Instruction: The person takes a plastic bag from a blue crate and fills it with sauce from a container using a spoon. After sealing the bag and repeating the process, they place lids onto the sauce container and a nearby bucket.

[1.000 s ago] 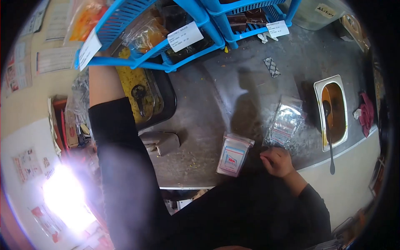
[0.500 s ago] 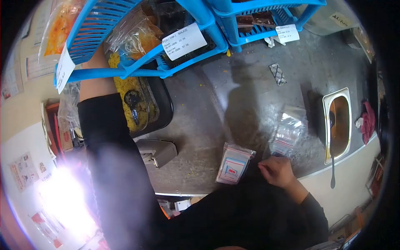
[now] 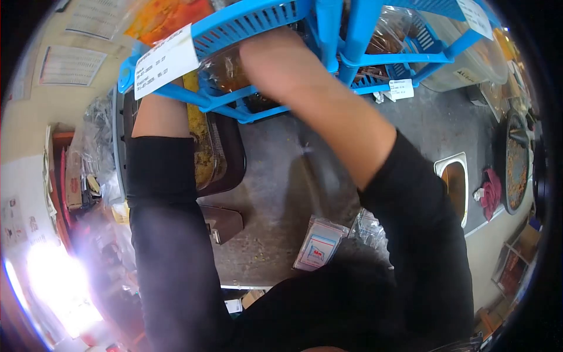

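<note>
My right hand point(image 3: 267, 61) reaches into the blue plastic rack point(image 3: 252, 26) at the top, blurred, with its fingers hidden among the contents. Beside it lie plastic bags with orange-brown contents point(image 3: 226, 70). My left forearm point(image 3: 162, 117) goes up behind the rack's lower bar and a white printed label point(image 3: 167, 61); the left hand itself is hidden. Right of that forearm a dark tray point(image 3: 231, 152) holds something yellow and net-like point(image 3: 202, 138). A pack of small zip bags point(image 3: 319, 243) lies near the front edge, beside loose clear bags point(image 3: 369, 232) partly covered by my right sleeve.
A second blue rack point(image 3: 399, 58) with dark packets stands at the upper right, by a clear tub point(image 3: 469, 67). A metal container of orange sauce point(image 3: 454, 182), a maroon cloth point(image 3: 491, 193) and a round dark pan point(image 3: 516, 167) are at the right. A grey-brown box point(image 3: 223, 224) sits near the front edge.
My right hand has moved from beside the clear bags up into the blue rack. The view has shifted, bringing the round pan into sight and the racks further right.
</note>
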Demonstrator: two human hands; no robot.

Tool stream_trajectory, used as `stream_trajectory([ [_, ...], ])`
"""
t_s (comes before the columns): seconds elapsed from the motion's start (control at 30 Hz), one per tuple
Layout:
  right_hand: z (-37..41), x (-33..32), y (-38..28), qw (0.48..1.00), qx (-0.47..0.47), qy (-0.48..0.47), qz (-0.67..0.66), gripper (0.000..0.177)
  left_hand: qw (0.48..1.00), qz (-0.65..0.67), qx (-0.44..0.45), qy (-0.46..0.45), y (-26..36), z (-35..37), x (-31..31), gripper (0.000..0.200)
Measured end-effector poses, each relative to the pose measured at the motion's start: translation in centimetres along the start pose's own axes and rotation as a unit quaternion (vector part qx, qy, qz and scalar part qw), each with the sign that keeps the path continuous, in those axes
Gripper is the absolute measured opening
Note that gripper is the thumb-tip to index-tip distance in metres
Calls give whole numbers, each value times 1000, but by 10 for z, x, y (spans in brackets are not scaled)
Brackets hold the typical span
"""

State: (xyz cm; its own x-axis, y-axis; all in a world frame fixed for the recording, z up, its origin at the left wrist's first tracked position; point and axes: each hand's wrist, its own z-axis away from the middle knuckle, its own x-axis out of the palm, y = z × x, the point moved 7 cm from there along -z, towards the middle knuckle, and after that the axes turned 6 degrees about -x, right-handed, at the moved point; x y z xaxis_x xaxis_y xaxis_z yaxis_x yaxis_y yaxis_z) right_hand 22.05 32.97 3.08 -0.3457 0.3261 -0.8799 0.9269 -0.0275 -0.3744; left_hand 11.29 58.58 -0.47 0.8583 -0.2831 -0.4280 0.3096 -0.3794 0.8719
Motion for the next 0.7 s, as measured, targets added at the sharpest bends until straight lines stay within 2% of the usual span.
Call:
stream_trajectory([
  [0.07, -28, 14, 18, 985, 12, 117, -126, 27, 1000, -4, 6, -4, -2, -1, 1, 21],
  [0.1, -38, 15, 27, 974, 14, 174, -145, 27, 1000, -9, 8, -6, -3, -1, 2, 21],
  [0.17, -49, 21, 42, 964, 32, 228, -132, 27, 1000, -16, 9, -10, -5, -1, 3, 21],
  [0.7, -70, 37, 60, 958, 82, 250, -113, 27, 999, -27, 16, -13, -11, -4, 9, 21],
])
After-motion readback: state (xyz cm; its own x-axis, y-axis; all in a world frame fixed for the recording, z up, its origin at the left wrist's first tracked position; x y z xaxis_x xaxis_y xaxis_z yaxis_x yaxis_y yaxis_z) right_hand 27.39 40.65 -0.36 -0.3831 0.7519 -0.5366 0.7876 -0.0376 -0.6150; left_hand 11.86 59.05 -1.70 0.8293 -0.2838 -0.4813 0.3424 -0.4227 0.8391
